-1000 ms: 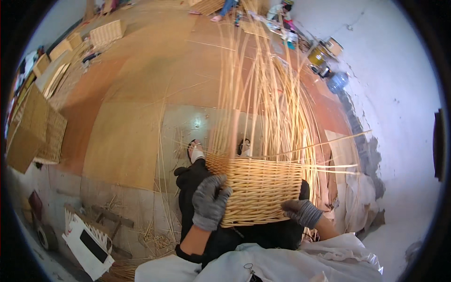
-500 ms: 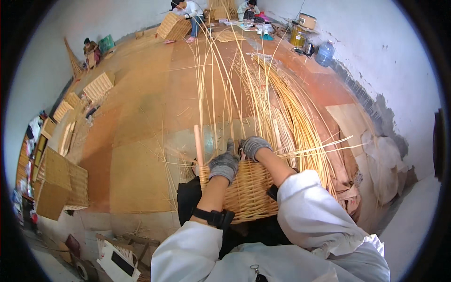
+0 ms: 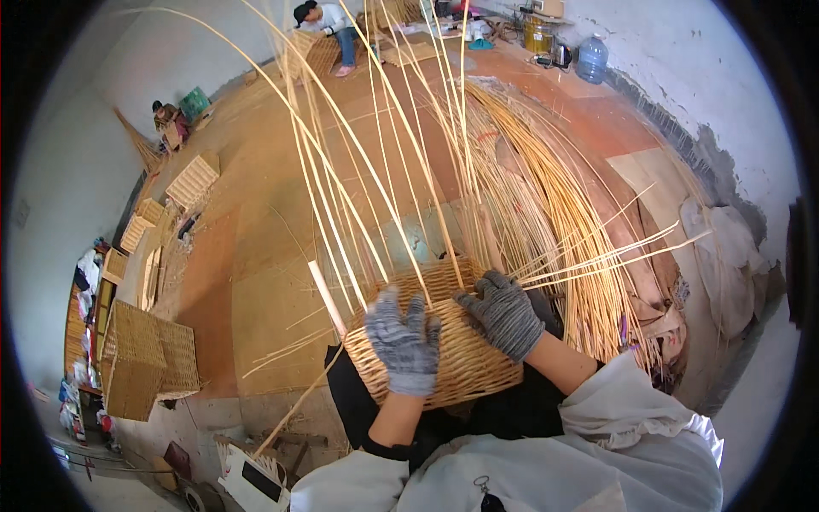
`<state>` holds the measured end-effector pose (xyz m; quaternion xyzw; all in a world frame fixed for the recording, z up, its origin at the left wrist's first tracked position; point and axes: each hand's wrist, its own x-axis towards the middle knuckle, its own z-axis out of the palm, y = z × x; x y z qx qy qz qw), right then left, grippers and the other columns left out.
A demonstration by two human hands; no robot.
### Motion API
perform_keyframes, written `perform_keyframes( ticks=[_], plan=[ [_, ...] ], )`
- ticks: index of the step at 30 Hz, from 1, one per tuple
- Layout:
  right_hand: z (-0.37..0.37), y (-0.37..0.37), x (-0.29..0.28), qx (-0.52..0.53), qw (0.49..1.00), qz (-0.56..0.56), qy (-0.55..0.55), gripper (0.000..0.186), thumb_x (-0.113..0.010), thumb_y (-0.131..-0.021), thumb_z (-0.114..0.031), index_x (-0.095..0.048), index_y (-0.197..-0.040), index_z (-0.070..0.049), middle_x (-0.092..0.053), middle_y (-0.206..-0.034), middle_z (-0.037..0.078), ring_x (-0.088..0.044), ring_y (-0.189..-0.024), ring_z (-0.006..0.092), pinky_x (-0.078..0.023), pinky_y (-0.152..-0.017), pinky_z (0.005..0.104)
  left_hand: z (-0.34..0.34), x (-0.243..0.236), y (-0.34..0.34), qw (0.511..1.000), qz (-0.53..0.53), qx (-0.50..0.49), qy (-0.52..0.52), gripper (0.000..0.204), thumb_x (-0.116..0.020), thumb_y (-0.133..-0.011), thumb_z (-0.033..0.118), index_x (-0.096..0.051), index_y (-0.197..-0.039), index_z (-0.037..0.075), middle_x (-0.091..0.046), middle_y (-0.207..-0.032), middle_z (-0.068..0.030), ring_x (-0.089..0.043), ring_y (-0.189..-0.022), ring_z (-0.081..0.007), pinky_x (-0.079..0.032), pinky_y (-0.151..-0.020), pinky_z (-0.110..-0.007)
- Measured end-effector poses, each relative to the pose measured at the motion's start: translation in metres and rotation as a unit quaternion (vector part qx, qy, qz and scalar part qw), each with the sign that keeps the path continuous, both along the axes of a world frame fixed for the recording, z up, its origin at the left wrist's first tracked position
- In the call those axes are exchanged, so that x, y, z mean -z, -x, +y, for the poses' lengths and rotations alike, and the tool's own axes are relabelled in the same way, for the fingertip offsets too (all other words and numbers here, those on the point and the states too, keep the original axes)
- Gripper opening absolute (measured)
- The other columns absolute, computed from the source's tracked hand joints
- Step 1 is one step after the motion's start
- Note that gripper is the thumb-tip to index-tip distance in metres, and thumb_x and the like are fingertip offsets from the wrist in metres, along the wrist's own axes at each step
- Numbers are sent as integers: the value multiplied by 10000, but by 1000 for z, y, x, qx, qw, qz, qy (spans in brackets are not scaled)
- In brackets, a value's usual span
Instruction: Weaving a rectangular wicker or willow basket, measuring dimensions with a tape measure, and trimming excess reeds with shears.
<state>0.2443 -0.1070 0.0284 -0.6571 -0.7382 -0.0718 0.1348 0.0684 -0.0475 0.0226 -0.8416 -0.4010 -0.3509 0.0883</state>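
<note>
Gloved hands (image 3: 404, 343) (image 3: 505, 316) just apart, backs up; forearms (image 3: 561, 362) angled inward.

Wicker basket (image 3: 452, 358): honey-coloured, closely woven, boxy, tilted on the person's lap (image 3: 503, 413).
Bare rods (image 3: 445, 226): long, thin, pale, unwoven, fanning up from its far side.
Thick stick (image 3: 326, 297): pale, leaning from its left edge.

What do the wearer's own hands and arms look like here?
The left hand and right hand wear mottled grey knit gloves. Loose, pale whitish sleeves cover the upper forearms, and a black band circles the left forearm.
</note>
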Motion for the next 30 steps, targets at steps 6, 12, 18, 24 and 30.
perform_keyframes(
  ticks=[6, 12, 18, 24, 30],
  plan=[
    [5, -8, 15, -32, 994, 43, -92, 323, -596, -803, -307, -651, -1051, -107, -599, -861, 122, -541, -959, 298, -437, -871, 407, 30, 3, -38, 932, 64, -91, 344, 329, -526, -880, 349, -589, -1078, 94, -652, -884, -181, -600, -885, -367, -402, -882, -444],
    [-8, -15, 18, -68, 985, 102, -119, 340, -613, -773, -273, -636, -1064, -98, -596, -958, 129, -546, -965, 297, -438, -869, 425, 30, 29, -21, 976, -14, 37, 214, 250, -536, -885, 294, -621, -994, 86, -646, -766, -169, -612, -769, -352, -454, -730, -467],
    [-132, -98, 84, -63, 979, 186, -56, 328, -576, -755, -175, -616, -1065, -78, -623, -989, 122, -581, -946, 310, -462, -837, 410, 24, 42, -16, 997, 16, 25, 71, 510, -520, -868, 428, -556, -1192, 37, -623, -910, -180, -570, -817, -368, -430, -782, -461],
    [-349, -166, 232, 376, 697, 116, 599, 333, -561, -826, -139, -594, -1150, -71, -633, -1058, 191, -617, -950, 342, -482, -822, 438, 19, 42, -21, 988, 111, 32, 107, 500, -459, -895, 459, -611, -1088, 24, -606, -920, -190, -551, -840, -361, -412, -798, -435],
    [-440, -76, 392, 569, 611, 356, 419, 346, -484, -878, -209, -594, -1182, -84, -594, -1186, 150, -554, -1087, 333, -448, -892, 420, 24, 45, -31, 974, 222, 15, -32, 660, -316, -928, 544, -590, -1089, -34, -601, -1026, -245, -548, -955, -406, -377, -896, -483]
  ],
)
